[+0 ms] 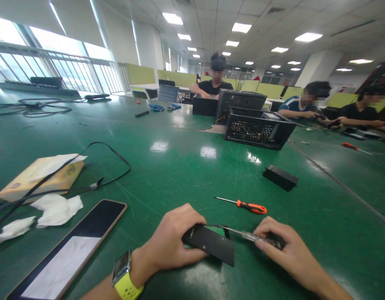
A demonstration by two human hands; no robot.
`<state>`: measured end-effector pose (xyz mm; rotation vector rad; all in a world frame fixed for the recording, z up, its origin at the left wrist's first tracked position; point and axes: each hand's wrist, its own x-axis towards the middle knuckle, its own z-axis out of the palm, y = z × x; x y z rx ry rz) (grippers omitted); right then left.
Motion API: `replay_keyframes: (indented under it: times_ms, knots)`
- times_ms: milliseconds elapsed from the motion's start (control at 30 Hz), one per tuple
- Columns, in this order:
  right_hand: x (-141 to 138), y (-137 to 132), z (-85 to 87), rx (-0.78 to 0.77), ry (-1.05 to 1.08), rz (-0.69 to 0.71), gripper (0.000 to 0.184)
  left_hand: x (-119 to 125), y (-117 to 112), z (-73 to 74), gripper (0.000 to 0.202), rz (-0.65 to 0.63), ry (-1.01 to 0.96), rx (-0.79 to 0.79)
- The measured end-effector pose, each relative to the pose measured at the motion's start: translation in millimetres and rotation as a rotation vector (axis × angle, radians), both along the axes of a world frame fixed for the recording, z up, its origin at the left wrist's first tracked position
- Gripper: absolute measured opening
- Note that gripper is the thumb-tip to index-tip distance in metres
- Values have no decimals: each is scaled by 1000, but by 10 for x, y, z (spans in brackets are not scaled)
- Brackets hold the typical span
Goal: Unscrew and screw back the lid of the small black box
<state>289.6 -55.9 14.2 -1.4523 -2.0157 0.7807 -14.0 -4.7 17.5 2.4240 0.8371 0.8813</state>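
My left hand [172, 241], with a yellow-strapped watch on the wrist, is closed round the left end of a flat black part [215, 246] lying on the green table [167, 175]. My right hand [281, 248] grips a screwdriver [242, 234] with a clear handle. Its shaft points left onto the top edge of the black part. A second screwdriver with an orange handle [247, 206] lies loose just beyond my hands.
A phone [73, 250] lies face up at the near left, with crumpled tissues [56, 208], a tissue box [42, 177] and a black cable [111, 164] behind it. A small black block [280, 177] sits right of centre. Open computer cases [256, 129] and three seated people are farther back.
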Motion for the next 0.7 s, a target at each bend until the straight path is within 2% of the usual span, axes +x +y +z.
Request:
replay_keyframes:
  times_ms: [133,233,367,433,500,600,700]
  knots:
    - [221,47,-1,-13,-122,18,23,18,-15,12,28,23,-4,15]
    - [210,46,9,19,-202,55,16,29,-17,5,28,33,6,11]
    - [-80,-51,87,155,-89,-5,24,34,-20,-12,29,40,22,16]
    - [-300,-113,137,141,-75,8,33,35,-23,-17,30,46,28,17]
    - [-508,-154,177,64,-135,14,43,38,-23,-20,31,47,35,22]
    - [-703,-155,210,-14,-210,-36,36,42,-19,-20,32,49,53,29]
    - [-739,-104,221,34,-191,-49,30,40,-18,-12,31,45,71,29]
